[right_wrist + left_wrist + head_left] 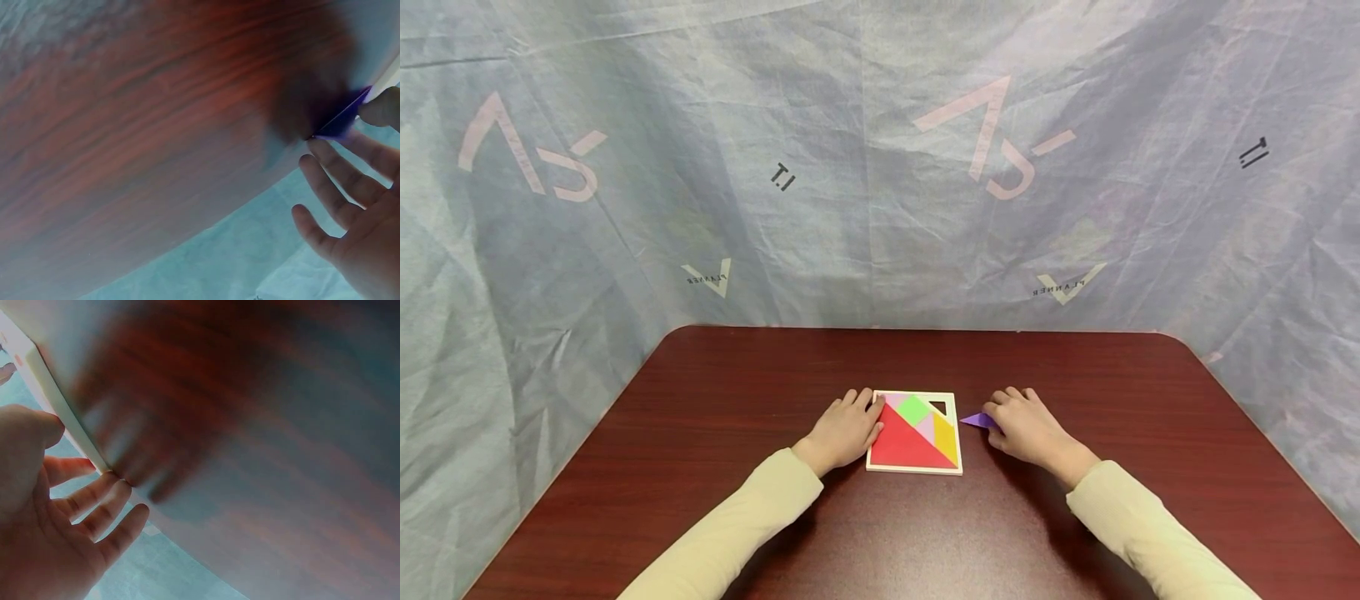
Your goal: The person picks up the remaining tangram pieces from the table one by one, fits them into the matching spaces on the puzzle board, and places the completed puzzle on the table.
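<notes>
A square tangram board (914, 472) with a pale rim lies on the table, holding a large red area (902, 442), a green square (914, 409), pink pieces and a yellow piece (945, 437). Its upper right corner shows a dark triangular gap (937, 407). My left hand (847, 429) rests against the board's left edge, fingertips at the upper left corner; the left wrist view shows the fingers spread along the rim (59, 406). To the right of the board, my right hand (1026, 427) pinches a purple triangle (976, 421), whose point faces the board. Its other end is hidden by fingers.
The dark red wooden table (760, 367) has rounded far corners. Behind it and at both sides hangs a grey printed cloth (865, 250). Pale sleeves (752, 517) cover both forearms.
</notes>
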Demonstrator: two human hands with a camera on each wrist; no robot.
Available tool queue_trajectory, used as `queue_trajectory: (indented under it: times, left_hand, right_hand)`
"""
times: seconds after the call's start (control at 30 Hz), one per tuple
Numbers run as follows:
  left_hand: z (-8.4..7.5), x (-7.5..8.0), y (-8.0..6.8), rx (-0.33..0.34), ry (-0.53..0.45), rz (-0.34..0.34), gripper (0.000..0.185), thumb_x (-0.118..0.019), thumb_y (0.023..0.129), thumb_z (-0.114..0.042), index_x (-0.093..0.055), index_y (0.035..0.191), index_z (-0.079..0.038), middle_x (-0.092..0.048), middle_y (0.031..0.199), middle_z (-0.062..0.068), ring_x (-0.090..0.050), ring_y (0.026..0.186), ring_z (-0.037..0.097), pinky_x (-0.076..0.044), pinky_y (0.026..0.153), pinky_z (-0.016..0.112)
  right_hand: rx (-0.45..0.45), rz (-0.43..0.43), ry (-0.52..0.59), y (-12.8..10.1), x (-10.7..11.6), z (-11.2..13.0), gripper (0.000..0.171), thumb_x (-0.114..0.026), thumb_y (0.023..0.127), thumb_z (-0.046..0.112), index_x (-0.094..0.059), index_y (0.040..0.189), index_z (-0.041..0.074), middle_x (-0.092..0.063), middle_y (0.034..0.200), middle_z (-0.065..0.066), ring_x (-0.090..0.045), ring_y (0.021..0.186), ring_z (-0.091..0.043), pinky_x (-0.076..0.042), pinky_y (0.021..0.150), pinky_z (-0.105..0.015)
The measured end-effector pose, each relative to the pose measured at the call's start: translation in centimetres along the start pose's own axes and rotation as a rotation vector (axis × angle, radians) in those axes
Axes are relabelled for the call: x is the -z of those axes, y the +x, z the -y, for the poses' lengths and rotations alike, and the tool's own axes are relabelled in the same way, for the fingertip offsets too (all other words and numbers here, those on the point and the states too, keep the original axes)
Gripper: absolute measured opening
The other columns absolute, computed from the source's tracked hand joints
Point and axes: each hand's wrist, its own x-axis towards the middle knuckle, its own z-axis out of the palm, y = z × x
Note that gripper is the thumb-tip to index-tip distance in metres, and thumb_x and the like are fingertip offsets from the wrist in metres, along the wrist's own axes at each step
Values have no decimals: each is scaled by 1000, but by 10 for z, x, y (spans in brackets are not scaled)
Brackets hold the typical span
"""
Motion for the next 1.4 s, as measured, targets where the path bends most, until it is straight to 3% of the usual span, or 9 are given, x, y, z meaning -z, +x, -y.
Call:
queue_trajectory:
  times: [0.23, 0.53, 0.83, 1.07, 1.4]
  left_hand:
    - [1, 2, 0, -2, 1, -5, 43, -46, 94, -34, -51, 129, -10, -49, 120, 11, -49, 101, 26, -47, 80, 37]
    - [3, 6, 0, -11, -4, -8, 43, -46, 94, -34, -52, 128, -9, -50, 119, 12, -50, 100, 26, -47, 79, 37]
    - [6, 4, 2, -17, -2, -14, 43, -46, 94, -34, -52, 128, -10, -50, 118, 12, -50, 100, 26, -47, 79, 37]
    - [6, 4, 2, -24, 1, -29, 42, -46, 94, -34, -52, 128, -10, -50, 117, 11, -51, 99, 26, -48, 77, 37]
    - [5, 6, 2, -16, -2, -15, 42, -46, 94, -34, -52, 128, -10, -50, 118, 12, -50, 100, 26, -48, 78, 37]
  right_hand:
    - [16, -34, 15, 1, 2, -2, 11, -63, 74, 14, -66, 84, 10, -59, 79, -1, -52, 75, -21, -41, 70, -42]
    - [59, -61, -2, 4, 1, -6, 10, -69, 79, 21, -66, 83, 12, -62, 76, 0, -55, 71, -21, -41, 70, -40]
    - [83, -70, -7, 7, 3, -7, 12, -72, 76, 23, -65, 79, 14, -64, 73, 0, -56, 67, -19, -40, 71, -40]
    - [107, -127, -29, 9, 3, -7, 14, -70, 73, 16, -59, 66, 16, -57, 61, 3, -52, 61, -17, -39, 75, -41]
    - [135, -200, -81, 10, -1, -8, 14, -71, 73, 15, -59, 64, 17, -58, 60, 2, -51, 66, -18, -38, 75, -41]
